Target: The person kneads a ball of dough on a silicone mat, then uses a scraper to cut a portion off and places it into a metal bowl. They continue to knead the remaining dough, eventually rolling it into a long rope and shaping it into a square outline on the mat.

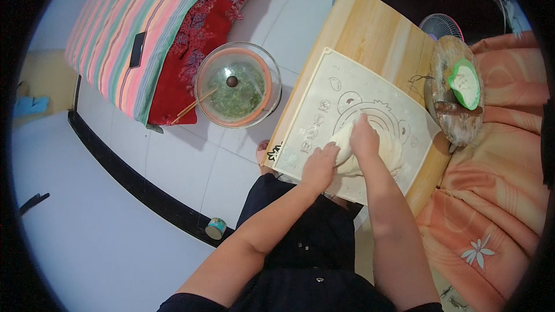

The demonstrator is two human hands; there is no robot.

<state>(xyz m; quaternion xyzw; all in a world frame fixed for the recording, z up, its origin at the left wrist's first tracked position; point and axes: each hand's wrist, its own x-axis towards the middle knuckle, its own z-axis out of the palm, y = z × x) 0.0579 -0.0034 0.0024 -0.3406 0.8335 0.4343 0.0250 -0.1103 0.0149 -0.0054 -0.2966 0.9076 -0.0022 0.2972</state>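
Pale dough (pixel 389 155) lies on a white silicone kneading mat (pixel 370 84) printed with a cartoon animal and small pictures. My left hand (pixel 319 167) grips the dough's left edge, with fingers curled over a raised fold. Close beside it, my right hand (pixel 365 138) is closed on the same dough near its middle, the thumb side up. The palms and the dough's underside are hidden.
The mat rests on a wooden table (pixel 370 20). At its right, a green bowl of white powder (pixel 464 85) sits on a worn wooden board (pixel 459 124). Left of the table stands a glass-lidded bowl of chopped greens (pixel 234 95) with chopsticks (pixel 193 106). Orange fabric (pixel 497 167) borders the right side.
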